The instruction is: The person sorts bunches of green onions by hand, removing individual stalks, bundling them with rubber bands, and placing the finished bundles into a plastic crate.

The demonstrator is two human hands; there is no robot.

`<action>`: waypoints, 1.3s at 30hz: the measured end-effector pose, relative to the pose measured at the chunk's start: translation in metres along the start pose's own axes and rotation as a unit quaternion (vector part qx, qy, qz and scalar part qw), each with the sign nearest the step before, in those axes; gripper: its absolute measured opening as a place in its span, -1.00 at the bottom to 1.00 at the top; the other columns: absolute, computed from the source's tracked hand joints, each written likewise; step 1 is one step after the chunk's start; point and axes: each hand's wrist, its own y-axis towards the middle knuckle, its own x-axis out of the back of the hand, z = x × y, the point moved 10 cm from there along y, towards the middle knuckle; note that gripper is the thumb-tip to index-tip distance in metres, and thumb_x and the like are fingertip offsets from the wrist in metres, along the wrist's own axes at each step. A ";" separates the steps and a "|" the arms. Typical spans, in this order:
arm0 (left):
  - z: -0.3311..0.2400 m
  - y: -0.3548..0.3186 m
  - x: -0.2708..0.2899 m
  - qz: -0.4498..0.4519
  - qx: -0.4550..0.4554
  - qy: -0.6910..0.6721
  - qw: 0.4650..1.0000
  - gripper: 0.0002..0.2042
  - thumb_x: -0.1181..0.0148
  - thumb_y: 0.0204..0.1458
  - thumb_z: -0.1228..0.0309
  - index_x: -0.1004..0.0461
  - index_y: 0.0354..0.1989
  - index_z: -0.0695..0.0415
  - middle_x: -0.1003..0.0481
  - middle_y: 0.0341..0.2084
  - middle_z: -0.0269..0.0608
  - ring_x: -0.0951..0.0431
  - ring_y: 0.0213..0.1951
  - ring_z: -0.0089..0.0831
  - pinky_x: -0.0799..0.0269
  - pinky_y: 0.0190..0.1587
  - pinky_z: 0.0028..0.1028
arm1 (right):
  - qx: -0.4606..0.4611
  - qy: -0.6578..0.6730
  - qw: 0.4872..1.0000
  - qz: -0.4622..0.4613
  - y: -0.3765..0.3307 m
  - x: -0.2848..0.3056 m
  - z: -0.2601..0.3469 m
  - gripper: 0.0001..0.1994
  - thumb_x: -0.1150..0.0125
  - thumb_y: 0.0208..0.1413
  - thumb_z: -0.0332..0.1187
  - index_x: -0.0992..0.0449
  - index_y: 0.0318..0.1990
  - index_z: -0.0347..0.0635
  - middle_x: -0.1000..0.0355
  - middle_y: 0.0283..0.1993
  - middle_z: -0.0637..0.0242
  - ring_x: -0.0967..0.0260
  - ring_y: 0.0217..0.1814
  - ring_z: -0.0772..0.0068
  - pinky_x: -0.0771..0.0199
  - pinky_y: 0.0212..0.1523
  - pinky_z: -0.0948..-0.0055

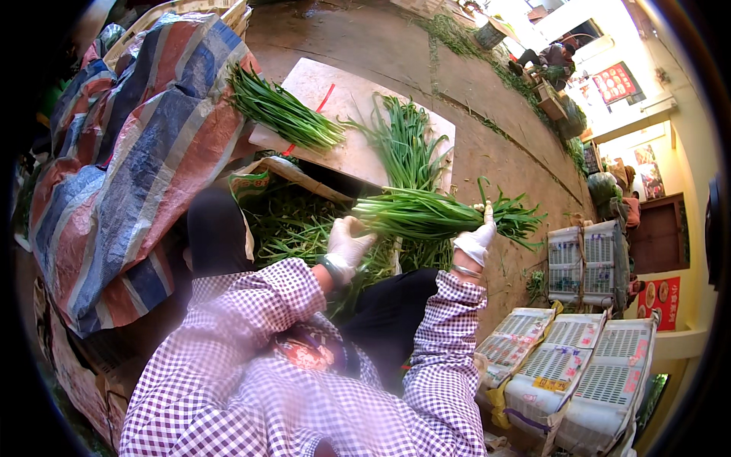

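A loose bunch of garlic chives (422,213) lies level in front of me, pale stem ends to the left and green leaves to the right. My right hand (476,240), in a white glove, grips it toward the leafy end. At the pale ends, my gloved left hand (350,245) is closed with curled fingers on the stems; its fingertips are partly hidden. Beyond them is a pale board (350,156) with a second bunch of chives (415,145). A third bunch (285,110) lies across a red strip (327,97) at the board's left.
Loose green leaves (293,228) fill the space below the board, by my knees. A striped tarp (145,152) covers a heap at left. White slatted crates (563,358) stand at right on the concrete floor (495,164). Another person (552,61) sits far off among greens.
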 end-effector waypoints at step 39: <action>0.053 0.034 0.050 0.034 0.051 0.087 0.994 -0.97 -0.17 0.08 0.51 -0.52 -0.37 0.17 -0.49 -0.55 -0.34 -0.45 -0.45 -0.59 -0.42 -0.33 -0.51 | 0.029 0.018 0.999 -0.019 -0.007 0.009 0.031 -0.82 -0.18 0.21 -0.28 -0.48 -0.38 -0.15 -0.42 -0.47 0.40 -0.37 -0.40 0.49 -0.46 -0.21 0.44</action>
